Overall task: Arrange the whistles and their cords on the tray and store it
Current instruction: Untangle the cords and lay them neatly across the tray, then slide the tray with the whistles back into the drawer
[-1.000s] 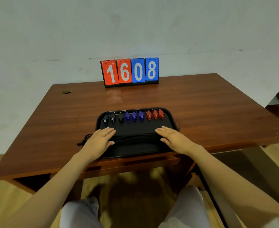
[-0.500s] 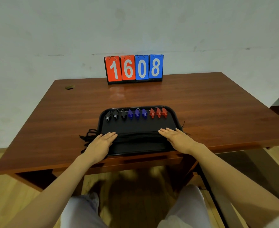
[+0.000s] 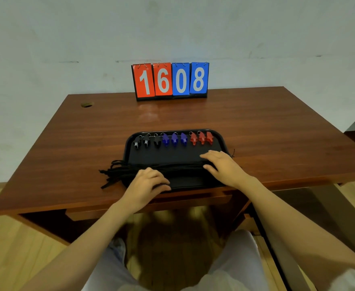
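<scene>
The tray [image 3: 172, 155] lies under both hands, with the whistles [image 3: 174, 140] rowed beyond the fingertips. The right hand [image 3: 222, 164] is pressed flat on the cords [image 3: 113, 173]. The left hand [image 3: 149, 181] is curled over them, but a grip cannot be confirmed. The cords are judged limp and the tray stiff and light, so it should be taken at the side rims.

Black tray [image 3: 221, 137] flat at frame centre. Lined along its upper rim, left to right: three black whistles [image 3: 146, 140], three blue whistles [image 3: 174, 139], three red whistles [image 3: 201, 138]. Black cords [image 3: 117, 172] bundled across lower half, spilling past left edge.
</scene>
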Available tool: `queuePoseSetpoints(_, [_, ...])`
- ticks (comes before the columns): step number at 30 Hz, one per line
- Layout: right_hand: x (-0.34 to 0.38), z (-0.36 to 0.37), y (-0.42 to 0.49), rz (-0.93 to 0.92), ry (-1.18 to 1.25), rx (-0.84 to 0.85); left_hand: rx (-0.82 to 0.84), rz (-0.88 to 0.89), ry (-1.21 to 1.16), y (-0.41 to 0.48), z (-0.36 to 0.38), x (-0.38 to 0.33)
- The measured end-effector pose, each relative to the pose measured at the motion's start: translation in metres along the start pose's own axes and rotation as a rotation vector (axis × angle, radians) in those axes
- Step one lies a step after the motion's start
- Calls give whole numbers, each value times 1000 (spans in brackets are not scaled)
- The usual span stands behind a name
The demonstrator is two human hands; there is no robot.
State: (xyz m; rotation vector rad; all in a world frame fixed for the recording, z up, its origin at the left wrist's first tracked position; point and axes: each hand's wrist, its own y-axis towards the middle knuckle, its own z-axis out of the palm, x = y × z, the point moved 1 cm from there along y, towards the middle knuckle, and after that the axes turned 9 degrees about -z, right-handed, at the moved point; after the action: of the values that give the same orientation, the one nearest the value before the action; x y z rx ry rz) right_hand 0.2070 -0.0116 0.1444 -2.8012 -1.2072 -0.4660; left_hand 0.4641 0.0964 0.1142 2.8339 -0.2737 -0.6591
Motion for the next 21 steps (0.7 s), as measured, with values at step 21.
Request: queuePoseSetpoints(21, [-7,-17,75,166,68,-99,-41,-475,210,38,-40,71])
